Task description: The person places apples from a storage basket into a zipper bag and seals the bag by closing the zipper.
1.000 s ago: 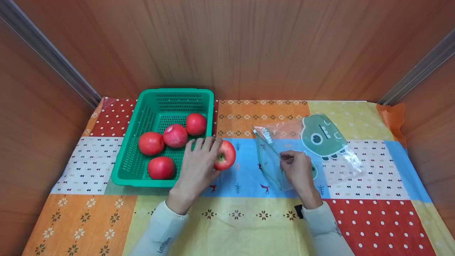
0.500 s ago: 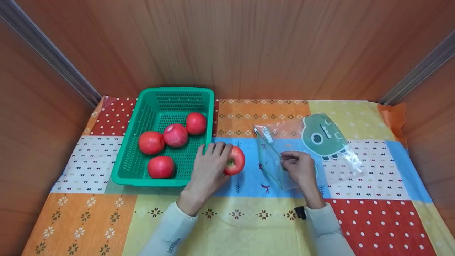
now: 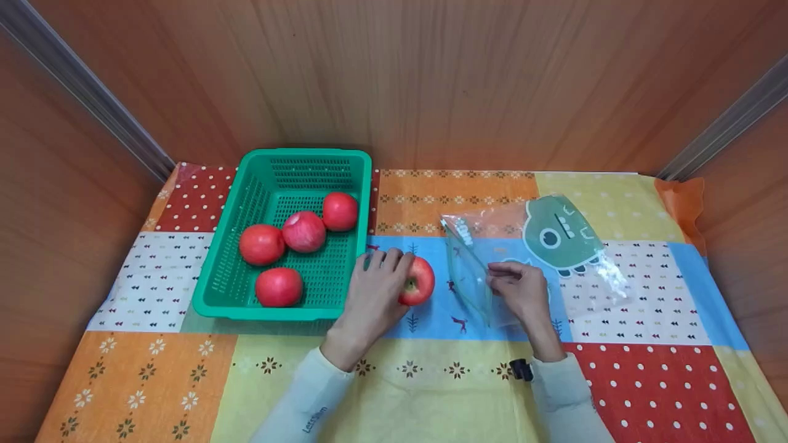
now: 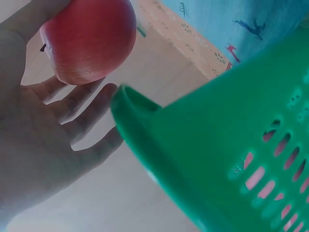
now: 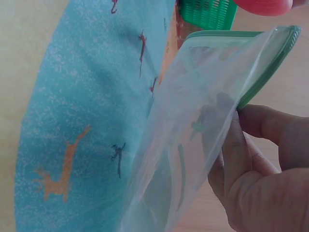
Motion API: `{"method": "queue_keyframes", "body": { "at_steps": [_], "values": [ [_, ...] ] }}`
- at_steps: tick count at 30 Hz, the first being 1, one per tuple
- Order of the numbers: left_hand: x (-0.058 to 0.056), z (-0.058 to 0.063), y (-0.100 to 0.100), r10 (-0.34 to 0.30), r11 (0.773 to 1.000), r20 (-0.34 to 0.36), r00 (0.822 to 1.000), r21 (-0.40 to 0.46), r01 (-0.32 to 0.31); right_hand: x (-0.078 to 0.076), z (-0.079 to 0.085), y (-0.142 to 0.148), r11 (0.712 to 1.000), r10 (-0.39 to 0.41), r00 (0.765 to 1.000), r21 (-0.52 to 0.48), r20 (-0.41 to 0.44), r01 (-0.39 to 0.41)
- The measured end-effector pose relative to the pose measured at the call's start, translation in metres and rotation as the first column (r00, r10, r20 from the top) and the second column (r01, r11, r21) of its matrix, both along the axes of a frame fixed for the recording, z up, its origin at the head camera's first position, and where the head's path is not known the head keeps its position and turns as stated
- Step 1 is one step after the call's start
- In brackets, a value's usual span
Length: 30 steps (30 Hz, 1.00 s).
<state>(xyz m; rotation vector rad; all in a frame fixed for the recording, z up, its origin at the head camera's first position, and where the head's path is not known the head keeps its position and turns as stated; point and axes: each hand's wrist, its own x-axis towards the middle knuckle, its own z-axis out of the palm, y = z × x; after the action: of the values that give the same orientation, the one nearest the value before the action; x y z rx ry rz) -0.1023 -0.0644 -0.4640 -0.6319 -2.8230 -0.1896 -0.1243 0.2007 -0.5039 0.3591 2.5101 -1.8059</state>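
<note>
My left hand (image 3: pixel 380 295) grips a red apple (image 3: pixel 420 282) just right of the green basket, between thumb and fingers. In the left wrist view the apple (image 4: pixel 91 41) hangs close to the basket's rim. A clear zip bag (image 3: pixel 474 258) with a green dinosaur print lies to the right, its green-edged mouth gaping toward the apple. My right hand (image 3: pixel 522 292) pinches the upper edge of that mouth between thumb and fingers. The right wrist view shows the lifted edge of the bag (image 5: pixel 193 121), with the apple (image 5: pixel 268 4) at the top.
The green plastic basket (image 3: pixel 206 301) stands at the left with several red apples (image 3: pixel 279 287) in it. A patterned patchwork cloth (image 3: pixel 406 394) covers the table. Wooden panels (image 3: pixel 455 86) close off the back and both sides. An orange flap (image 3: pixel 682 206) sits at the far right edge.
My left hand has carried the apple from over the basket's right rim further right, toward the bag's mouth. My right hand keeps its pinch on the bag, almost still.
</note>
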Motion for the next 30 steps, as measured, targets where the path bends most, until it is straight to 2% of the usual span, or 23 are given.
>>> {"method": "queue_keyframes", "body": {
  "at_steps": [8, 17, 22, 30],
  "values": [
    [-0.002, -0.006, 0.01, -0.003, 1.0, 0.034, 0.999, -0.003, 0.003, 0.001, 0.0, 0.001, 1.0, 0.001, 1.0, 0.006, 0.001, -0.001],
    [-0.006, -0.014, 0.021, 0.008, 1.0, 0.042, 0.999, -0.028, -0.007, 0.003, -0.002, 0.001, 1.0, -0.01, 1.0, 0.026, -0.005, 0.01],
    [-0.007, -0.016, 0.026, 0.008, 1.0, 0.063, 0.998, -0.005, -0.008, 0.003, -0.004, 0.0, 0.998, -0.025, 1.0, 0.053, -0.005, 0.025],
    [-0.008, -0.019, 0.033, 0.009, 1.0, 0.045, 0.999, -0.013, -0.008, 0.003, -0.005, -0.001, 0.998, -0.036, 0.999, 0.052, -0.031, 0.038]
  ]
}}
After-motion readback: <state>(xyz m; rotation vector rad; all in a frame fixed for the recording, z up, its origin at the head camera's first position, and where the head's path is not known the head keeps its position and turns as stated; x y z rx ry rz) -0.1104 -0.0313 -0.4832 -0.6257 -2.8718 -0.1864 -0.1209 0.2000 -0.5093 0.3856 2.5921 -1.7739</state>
